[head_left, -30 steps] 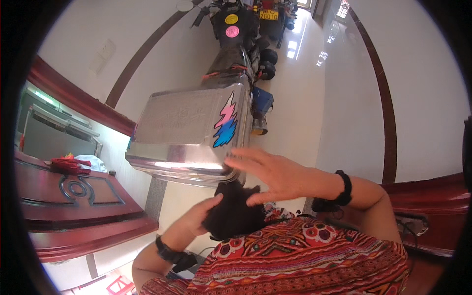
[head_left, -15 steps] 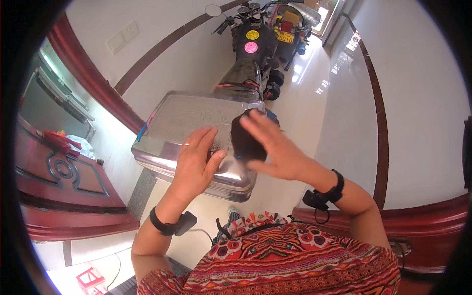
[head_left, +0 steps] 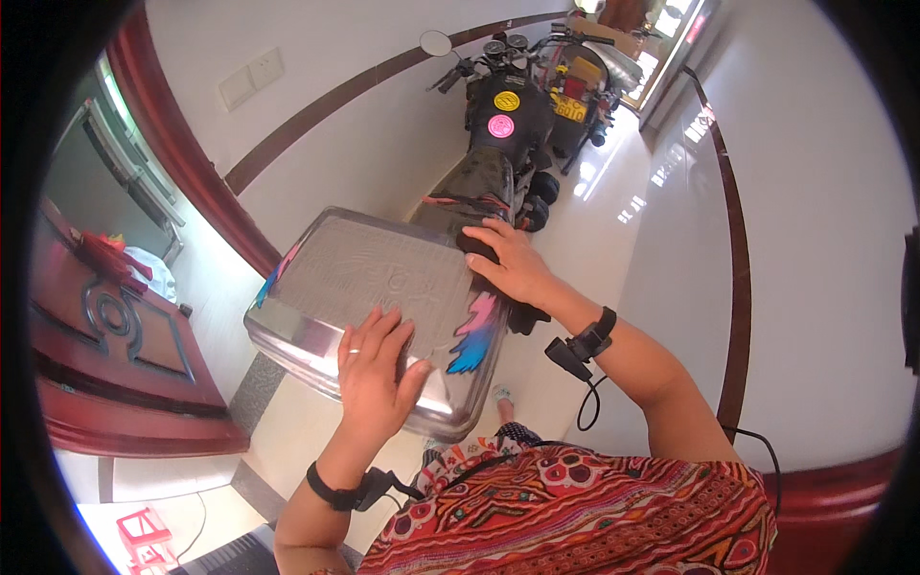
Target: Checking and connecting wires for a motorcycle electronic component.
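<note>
A silver-grey motorcycle top box with an embossed lid sits at the back of a dark motorcycle. Its right side carries a pink and blue feather-shaped decal. My left hand lies on the near part of the lid, fingers open and a ring on one of them. At the far right corner, my right hand holds a dark piece, apparently cloth, against the box, its fingers bent over it. The hand covers most of that piece.
The motorcycle stretches away from me along the left wall, a second vehicle with a yellow plate beyond it. A carved red-brown door stands on the left. The right wall runs alongside. A red plastic stool is at lower left.
My right hand has moved with the dark piece to the box's far right corner, uncovering the decal. My left hand has settled lower on the lid. The view has shifted.
</note>
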The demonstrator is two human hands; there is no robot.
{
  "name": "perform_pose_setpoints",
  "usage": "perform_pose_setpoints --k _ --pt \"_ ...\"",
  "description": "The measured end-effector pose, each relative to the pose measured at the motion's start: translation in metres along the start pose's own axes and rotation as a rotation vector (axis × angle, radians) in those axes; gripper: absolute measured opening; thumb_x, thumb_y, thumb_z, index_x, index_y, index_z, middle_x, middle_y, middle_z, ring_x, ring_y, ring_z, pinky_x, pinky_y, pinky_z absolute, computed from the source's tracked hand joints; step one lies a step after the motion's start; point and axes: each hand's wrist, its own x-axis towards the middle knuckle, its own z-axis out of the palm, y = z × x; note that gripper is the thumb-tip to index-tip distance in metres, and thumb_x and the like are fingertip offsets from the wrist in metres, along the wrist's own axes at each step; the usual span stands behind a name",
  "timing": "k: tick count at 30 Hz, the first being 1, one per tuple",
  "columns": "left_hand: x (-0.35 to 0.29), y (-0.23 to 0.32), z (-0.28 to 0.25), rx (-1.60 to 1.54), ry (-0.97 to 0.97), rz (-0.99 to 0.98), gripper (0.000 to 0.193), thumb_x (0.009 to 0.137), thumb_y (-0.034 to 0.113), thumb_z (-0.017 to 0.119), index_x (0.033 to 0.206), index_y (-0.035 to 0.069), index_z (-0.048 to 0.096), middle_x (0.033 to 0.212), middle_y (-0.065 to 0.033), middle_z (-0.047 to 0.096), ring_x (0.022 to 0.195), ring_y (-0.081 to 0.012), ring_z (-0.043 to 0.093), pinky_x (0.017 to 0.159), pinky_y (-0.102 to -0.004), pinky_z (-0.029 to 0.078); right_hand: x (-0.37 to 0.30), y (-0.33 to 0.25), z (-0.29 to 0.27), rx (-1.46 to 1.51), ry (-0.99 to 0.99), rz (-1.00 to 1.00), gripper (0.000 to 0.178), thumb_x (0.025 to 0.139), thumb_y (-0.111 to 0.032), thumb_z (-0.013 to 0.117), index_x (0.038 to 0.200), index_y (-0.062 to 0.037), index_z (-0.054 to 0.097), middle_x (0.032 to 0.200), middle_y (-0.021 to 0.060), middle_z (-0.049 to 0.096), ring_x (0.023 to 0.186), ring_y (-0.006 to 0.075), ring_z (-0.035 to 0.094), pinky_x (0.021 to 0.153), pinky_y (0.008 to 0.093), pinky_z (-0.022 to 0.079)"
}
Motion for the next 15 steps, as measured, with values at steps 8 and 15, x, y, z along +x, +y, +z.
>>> perform_pose_setpoints --k 8,15 --pt "-0.073 0.018 -0.030 -0.027 0.096 -0.257 0.033 0.081 0.019 0.066 0.110 0.004 0.064 0.129 -0.0133 0.059 0.130 -0.0350 0.046 0.113 -0.0529 0.020 0.012 0.060 0.030 0.321 0.044 0.021 0.036 0.088 -0.020 0.056 0.122 -0.0056 0.058 0.110 0.0168 0.066 0.104 0.0260 0.062 0.090 0.0351 0.047" --pt "-0.126 0.029 -0.041 0.135 0.155 -0.415 0.039 0.077 0.022 0.067 0.111 0.003 0.061 0.130 -0.0129 0.058 0.133 -0.0357 0.043 0.113 -0.0530 0.018 0.032 0.057 0.090 0.427 -0.092 -0.257 0.069 0.090 -0.031 0.063 0.148 -0.0098 0.031 0.152 0.0209 0.029 0.142 0.0332 0.028 0.112 0.0403 0.029"
